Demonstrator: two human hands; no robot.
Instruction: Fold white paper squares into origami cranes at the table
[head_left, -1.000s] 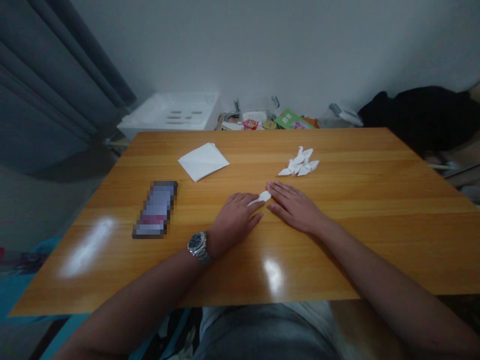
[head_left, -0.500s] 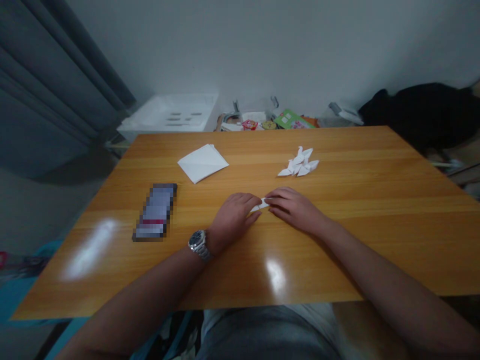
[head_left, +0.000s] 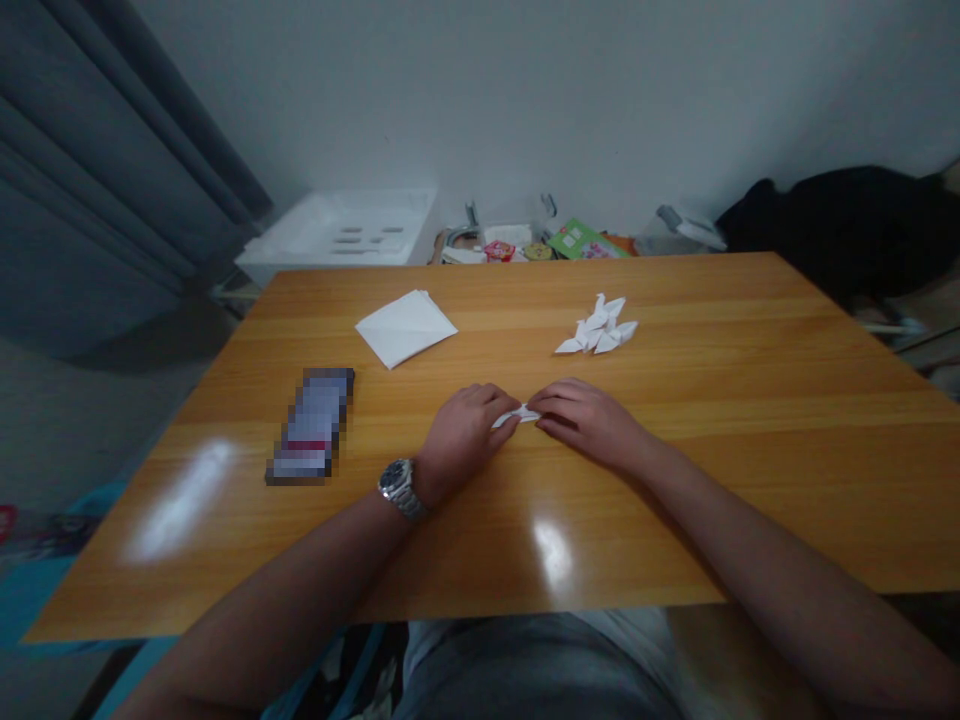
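Note:
A small folded white paper piece lies on the wooden table between my two hands. My left hand, with a metal watch on the wrist, has its fingers curled and pinches the paper's left end. My right hand has its fingers bent and pinches the right end. Most of the paper is hidden under my fingers. Farther back on the table lie a cluster of folded white paper shapes and a stack of flat white paper sheets.
A dark phone lies left of my hands. Behind the table's far edge are a white box, small packets and a green booklet, and a black cloth heap. A grey curtain hangs at the left.
My hands went from lying flat over the paper piece to curled, pinching it from both ends. They drew slightly toward me. Nothing else on the table moved.

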